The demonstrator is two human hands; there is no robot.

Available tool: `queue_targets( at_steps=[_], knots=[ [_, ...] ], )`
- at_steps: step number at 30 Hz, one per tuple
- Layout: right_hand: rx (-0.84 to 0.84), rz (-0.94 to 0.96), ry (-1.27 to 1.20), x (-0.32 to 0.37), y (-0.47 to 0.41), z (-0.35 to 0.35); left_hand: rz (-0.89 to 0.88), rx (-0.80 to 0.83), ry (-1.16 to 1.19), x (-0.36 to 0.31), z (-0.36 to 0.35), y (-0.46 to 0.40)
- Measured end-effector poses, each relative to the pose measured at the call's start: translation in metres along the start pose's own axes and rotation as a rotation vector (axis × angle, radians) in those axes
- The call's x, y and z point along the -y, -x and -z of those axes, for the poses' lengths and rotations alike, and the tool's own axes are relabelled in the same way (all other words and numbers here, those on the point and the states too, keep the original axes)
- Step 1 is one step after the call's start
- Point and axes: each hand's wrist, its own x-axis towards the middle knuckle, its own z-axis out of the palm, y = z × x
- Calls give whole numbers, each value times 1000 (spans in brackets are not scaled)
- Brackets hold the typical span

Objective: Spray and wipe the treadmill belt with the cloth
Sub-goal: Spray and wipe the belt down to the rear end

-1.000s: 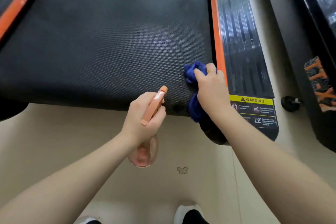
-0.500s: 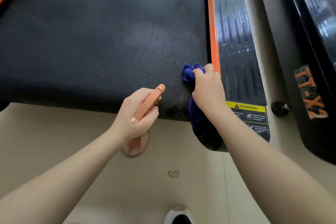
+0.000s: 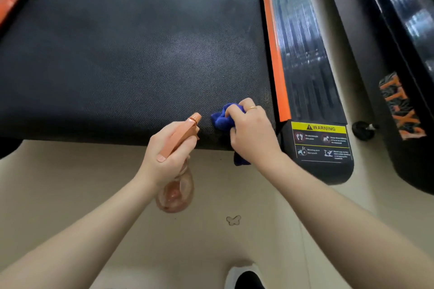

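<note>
A blue cloth (image 3: 222,119) is bunched in the right hand (image 3: 252,134), whose fingers (image 3: 237,110) are curled round it, and is pressed on the belt (image 3: 131,54) at the belt's near right corner, about 5 o'clock from the belt's middle. One end of the cloth is seen hanging below the belt's near edge, under the wrist. A ring (image 3: 252,108) is worn on one finger of that hand.

A spray bottle (image 3: 176,191) is gripped in the left hand (image 3: 168,155), at 9 o'clock from the cloth and just beside it. Its orange head (image 3: 182,136) is wrapped by the fingers, with the nozzle pointed toward 1 o'clock over the belt's near edge; the clear body is seen below the hand, over the floor (image 3: 70,183).

At 3 o'clock from the cloth, an orange strip (image 3: 273,54) and a black side rail (image 3: 305,65) are seen, with a yellow warning label (image 3: 320,141) at the rail's near end. A shoe (image 3: 244,277) is visible at 6 o'clock.
</note>
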Motion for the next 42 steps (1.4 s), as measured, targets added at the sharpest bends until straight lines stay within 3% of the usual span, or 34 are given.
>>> queue_targets(
  at_steps=[2,4,6,11,15,21,25,28,33,35,38,40,42],
  knots=[
    [30,-96,76,-16,-17,5,25,-1,26,1,2,5],
    [107,-348,138,-25,-33,8,36,-21,26,5,7,10],
    [120,-468,142,-16,-36,5,39,-53,-3,9,13,14],
    [-21,-95,81,28,12,-10,85,-83,-1,13,16,16],
    [46,186,120,14,25,-7,100,-60,57,7,8,14],
    [-97,69,163,9,33,-18,93,-73,94,-1,11,22],
    [-175,299,140,52,27,-44,116,-135,124,-3,19,25],
    [-194,356,196,31,31,-40,106,-128,112,-2,24,29],
    [-89,20,251,4,40,-10,161,-78,137,-7,26,23],
    [-42,-137,54,11,32,1,163,-20,183,-12,20,18],
    [38,-286,-282,5,17,29,120,231,132,-32,1,10],
    [23,-358,-276,-16,12,49,112,360,119,-54,-16,1],
    [-36,-474,-293,-47,7,65,153,380,91,-73,-36,-16]
  ],
)
